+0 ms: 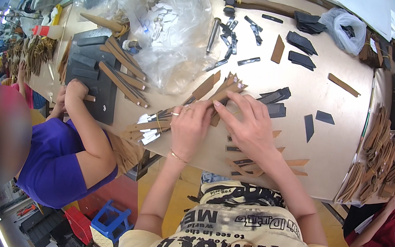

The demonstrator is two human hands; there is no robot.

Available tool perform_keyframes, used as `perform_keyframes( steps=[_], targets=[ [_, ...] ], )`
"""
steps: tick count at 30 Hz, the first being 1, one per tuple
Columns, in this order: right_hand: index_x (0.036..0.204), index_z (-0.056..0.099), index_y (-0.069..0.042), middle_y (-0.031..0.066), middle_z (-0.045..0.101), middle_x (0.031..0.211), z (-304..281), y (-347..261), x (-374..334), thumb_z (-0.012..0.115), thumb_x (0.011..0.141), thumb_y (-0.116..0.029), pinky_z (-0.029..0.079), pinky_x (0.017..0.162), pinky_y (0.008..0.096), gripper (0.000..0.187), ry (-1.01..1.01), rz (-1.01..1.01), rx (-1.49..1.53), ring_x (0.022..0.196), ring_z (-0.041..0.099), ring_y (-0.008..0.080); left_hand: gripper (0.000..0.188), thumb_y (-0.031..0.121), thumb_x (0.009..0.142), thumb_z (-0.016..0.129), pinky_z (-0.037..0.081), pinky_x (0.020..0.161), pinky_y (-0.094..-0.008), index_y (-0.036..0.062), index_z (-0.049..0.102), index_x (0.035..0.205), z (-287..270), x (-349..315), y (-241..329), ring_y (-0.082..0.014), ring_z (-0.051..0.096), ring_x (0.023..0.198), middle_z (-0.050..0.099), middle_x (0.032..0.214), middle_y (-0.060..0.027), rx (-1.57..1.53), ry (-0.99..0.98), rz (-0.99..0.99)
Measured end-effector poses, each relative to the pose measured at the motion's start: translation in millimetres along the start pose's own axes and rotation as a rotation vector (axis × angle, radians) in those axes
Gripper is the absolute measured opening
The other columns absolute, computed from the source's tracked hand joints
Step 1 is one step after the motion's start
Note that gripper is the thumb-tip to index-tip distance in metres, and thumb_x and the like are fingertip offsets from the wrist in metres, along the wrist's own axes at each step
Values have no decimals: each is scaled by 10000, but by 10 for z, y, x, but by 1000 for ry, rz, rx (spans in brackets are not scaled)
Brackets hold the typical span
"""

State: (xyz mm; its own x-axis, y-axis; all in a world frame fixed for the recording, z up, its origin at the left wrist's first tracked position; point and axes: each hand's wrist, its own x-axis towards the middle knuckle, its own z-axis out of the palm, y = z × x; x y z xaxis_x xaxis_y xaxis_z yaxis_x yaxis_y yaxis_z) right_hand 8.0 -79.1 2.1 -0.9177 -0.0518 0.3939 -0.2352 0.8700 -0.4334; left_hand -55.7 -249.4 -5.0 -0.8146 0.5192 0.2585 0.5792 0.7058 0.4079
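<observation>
Handling of narrow brown strips point(227, 88) at a work table point(328, 162), seen from above. The strips lie in an overlapping, fanned cluster directly in front of the person, at the fingers of both hands. The left hand point(188, 128) is curled, its fingers close together over the near ends; its thumb is hidden, so whether it truly grips cannot be told. The right hand point(252, 130) appears to pinch a strip lightly between thumb and index finger—the gap narrow, the remaining fingers loosely spread. The step in hand is judged to be separating or aligning individual pieces; the next move would call for steadying the cluster with the left hand while the right works one strip, without disturbing its neighbours. A banded bundle point(157, 124) lies just beside the left wrist, loose strips point(251, 169) lie by the right forearm—partly hidden by it—and dark pieces point(276, 110) rest beyond the right hand.
</observation>
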Motion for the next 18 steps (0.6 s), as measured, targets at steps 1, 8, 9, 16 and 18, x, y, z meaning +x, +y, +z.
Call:
perform_keyframes(
  steps=[1,8,9,16,18],
  targets=[
    [1149,671,-101,111,569,1191,33,22,5,640,747,-61,459,904,388,405,0,-9,8,1093,561,278,188,81,869,681,446,787,-365,34,654,1049,4,-1,25,-292,638,867,678,922,-103,30,20,69],
    [1124,681,-95,120,577,1182,126,107,-106,678,748,-66,496,876,406,376,-26,35,113,1086,579,292,320,84,779,785,497,722,-328,-19,699,1070,-131,78,-86,-228,638,791,666,911,-115,-450,-198,-301],
    [1125,682,-96,121,580,1171,125,97,-127,675,749,-65,495,871,409,377,-15,42,125,1087,579,289,296,89,785,777,506,743,-341,-27,705,1048,-136,89,-93,-264,634,779,657,900,-133,-476,-224,-306],
    [1161,667,-105,118,590,1128,155,-31,-202,594,794,-118,459,841,368,375,-107,-92,42,1062,571,255,160,60,855,694,501,714,-372,-29,703,988,-190,179,-141,-299,633,767,636,868,-142,-472,-339,-325],
    [1166,663,-106,110,594,1117,162,-56,-205,594,796,-120,448,860,376,377,-144,-75,3,1068,562,255,113,56,876,664,501,707,-390,-28,694,946,-204,197,-148,-320,631,774,627,859,-144,-383,-332,-225]
  ],
)
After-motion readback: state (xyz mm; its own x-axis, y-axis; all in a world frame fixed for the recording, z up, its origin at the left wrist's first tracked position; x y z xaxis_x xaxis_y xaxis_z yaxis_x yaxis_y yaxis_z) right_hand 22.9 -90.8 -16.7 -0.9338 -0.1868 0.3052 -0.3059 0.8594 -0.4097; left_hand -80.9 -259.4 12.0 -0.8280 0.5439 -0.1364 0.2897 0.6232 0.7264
